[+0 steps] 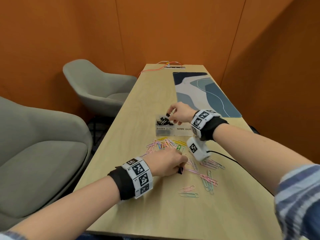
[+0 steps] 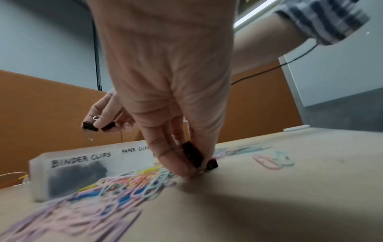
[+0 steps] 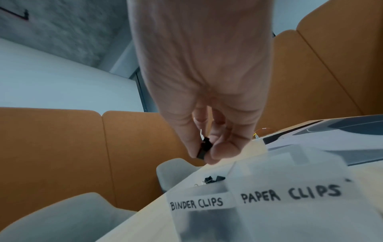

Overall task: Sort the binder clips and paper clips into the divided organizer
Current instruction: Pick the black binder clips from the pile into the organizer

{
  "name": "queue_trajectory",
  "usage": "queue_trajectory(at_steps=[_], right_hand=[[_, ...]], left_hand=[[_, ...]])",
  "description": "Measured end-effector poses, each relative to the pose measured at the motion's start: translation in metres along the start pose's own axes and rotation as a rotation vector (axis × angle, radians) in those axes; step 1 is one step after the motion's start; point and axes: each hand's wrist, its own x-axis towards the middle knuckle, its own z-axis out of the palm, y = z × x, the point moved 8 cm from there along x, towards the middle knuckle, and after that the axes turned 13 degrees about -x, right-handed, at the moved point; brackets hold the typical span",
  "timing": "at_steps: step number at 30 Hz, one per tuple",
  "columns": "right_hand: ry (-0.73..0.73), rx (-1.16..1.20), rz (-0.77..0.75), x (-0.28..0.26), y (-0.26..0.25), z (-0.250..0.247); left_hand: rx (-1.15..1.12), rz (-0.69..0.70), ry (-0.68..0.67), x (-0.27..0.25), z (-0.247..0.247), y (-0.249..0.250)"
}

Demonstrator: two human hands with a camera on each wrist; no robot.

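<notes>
A clear divided organizer [image 1: 173, 132] labelled "BINDER CLIPS" and "PAPER CLIPS" stands mid-table; its left compartment holds several black binder clips [image 1: 163, 121]. My right hand [image 1: 178, 113] hovers over that compartment, pinching black binder clips [image 3: 202, 150] [image 2: 91, 126] between thumb and fingers. My left hand [image 1: 168, 163] is down on the table nearer to me, fingers pinching a black binder clip [image 2: 192, 153] [image 1: 180, 170]; a second black clip [image 2: 211, 164] lies against the fingertips. Coloured paper clips [image 1: 166, 144] are scattered in front of the organizer.
More paper clips [image 1: 208, 181] lie to the right and near me. A white tagged device [image 1: 197, 149] with a black cable sits right of the pile. A blue patterned mat [image 1: 204, 94] covers the far right of the table. Grey chairs [image 1: 97, 85] stand at the left.
</notes>
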Motion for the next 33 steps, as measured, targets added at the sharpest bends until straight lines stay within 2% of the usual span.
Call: queue_trajectory(at_steps=[4,9,10,11,13,14,15,18,20,22,25,28,33], right_hand=[[-0.009,-0.02,-0.009,0.001,-0.007,0.003],[0.116,-0.212,-0.089,-0.041,-0.004,-0.017],[0.067,-0.262,-0.079,-0.055,0.001,-0.017],[-0.045,-0.312,-0.066,-0.07,0.008,-0.01],[-0.354,-0.365,-0.044,-0.105,0.023,0.016],[-0.461,-0.376,-0.057,-0.121,0.028,0.028],[-0.492,-0.386,-0.095,-0.132,0.03,0.04],[-0.315,-0.409,-0.227,-0.14,0.022,0.056],[-0.214,-0.383,-0.233,-0.137,0.021,0.06],[-0.174,-0.382,-0.227,-0.13,0.024,0.063],[-0.167,-0.417,-0.21,-0.124,0.031,0.064],[-0.168,-0.406,-0.186,-0.121,0.036,0.058],[-0.255,-0.174,-0.008,-0.118,0.054,0.055]], left_hand=[[-0.137,-0.041,0.019,-0.004,-0.005,-0.017],[-0.271,-0.093,0.021,-0.004,0.0,-0.024],[-0.267,-0.098,0.021,-0.004,0.001,-0.022],[-0.26,-0.103,0.028,-0.003,0.003,-0.02],[-0.26,-0.116,0.043,0.001,0.002,-0.017],[-0.259,-0.126,0.046,0.003,0.002,-0.017],[-0.258,-0.136,0.041,0.004,0.002,-0.016],[-0.218,-0.124,0.031,0.01,0.002,-0.013],[-0.17,-0.121,0.033,0.011,0.001,-0.012],[-0.148,-0.118,0.041,0.011,-0.001,-0.012],[-0.121,-0.133,0.057,0.008,-0.005,-0.018],[-0.203,-0.18,0.082,0.003,-0.007,-0.029],[-0.31,-0.209,0.128,-0.002,-0.01,-0.036]])
